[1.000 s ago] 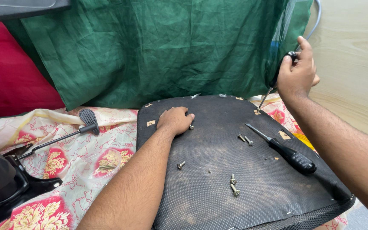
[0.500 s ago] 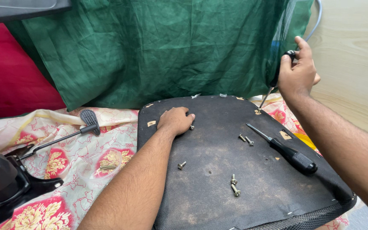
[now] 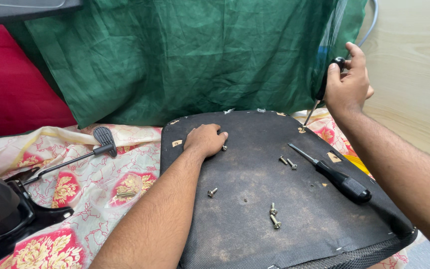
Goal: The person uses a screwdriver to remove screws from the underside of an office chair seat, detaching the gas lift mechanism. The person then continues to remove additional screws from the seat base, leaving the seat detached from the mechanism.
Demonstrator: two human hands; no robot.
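Our right hand point(image 3: 347, 87) stays closed round the upright screwdriver point(image 3: 319, 99), tip at the seat base point(image 3: 255, 199) far corner, barely shifted in the last second; left hand point(image 3: 205, 140) still presses flat, holding nothing; loose screws point(image 3: 273, 216) lie between both hands; spare screwdriver point(image 3: 337, 177) below the right.
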